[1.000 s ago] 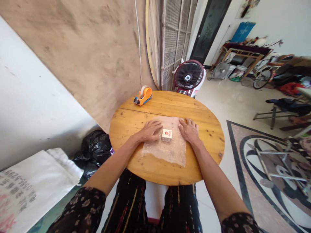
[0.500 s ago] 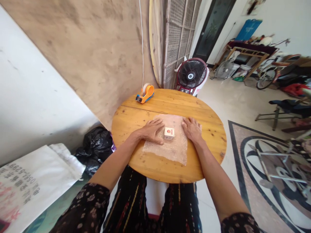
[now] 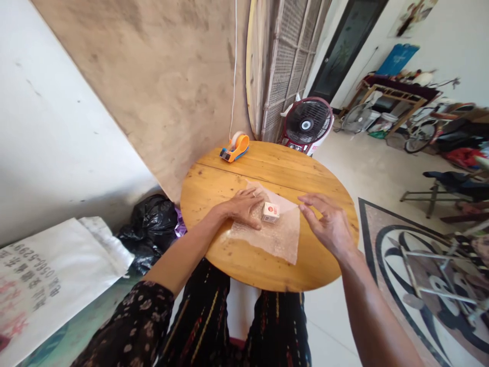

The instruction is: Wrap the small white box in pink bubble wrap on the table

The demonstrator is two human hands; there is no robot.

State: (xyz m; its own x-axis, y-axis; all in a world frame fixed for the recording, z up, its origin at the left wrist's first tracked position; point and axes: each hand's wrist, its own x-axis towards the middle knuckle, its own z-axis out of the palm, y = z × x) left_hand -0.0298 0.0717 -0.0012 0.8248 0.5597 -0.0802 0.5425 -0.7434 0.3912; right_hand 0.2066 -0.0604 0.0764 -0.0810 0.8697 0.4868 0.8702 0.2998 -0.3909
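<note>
A small white box (image 3: 271, 212) with a red round mark sits on a sheet of bubble wrap (image 3: 280, 239) on the round wooden table. My left hand (image 3: 244, 208) lies on the left part of the sheet, fingers spread, thumb and forefinger either side of the box's near left corner. To the right, my right hand (image 3: 328, 221) is raised off the tabletop. Its thumb and forefinger pinch the sheet's far right corner, which looks pulled up slightly.
At the table's far left edge stands an orange tape dispenser (image 3: 235, 148). Behind the wooden table (image 3: 305, 173) is a fan (image 3: 307, 122). A black plastic bag (image 3: 151, 227) and a white printed sack (image 3: 64, 270) lie to the left. Folding metal furniture stands on the right.
My right hand has lifted from the table and moved right, now pinching the bubble wrap's corner. My left hand stays spread on the sheet. The whole view has shifted slightly.
</note>
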